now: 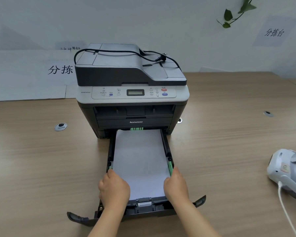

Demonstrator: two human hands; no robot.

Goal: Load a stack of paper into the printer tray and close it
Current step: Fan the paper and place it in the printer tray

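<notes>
A wide wood-grain desk (41, 159) carries it all. Dead centre stands the printer (132, 100), its paper tray (137, 212) pulled out toward the near edge, resting over the desktop. Off to the right edge lies a white device (287, 171) with a white cable (285, 207) trailing toward the front. Round cable grommets sit in the surface: one left of the printer (60, 126), one far right (268, 113), and another peeking from behind the printer's right side (179, 120).
</notes>
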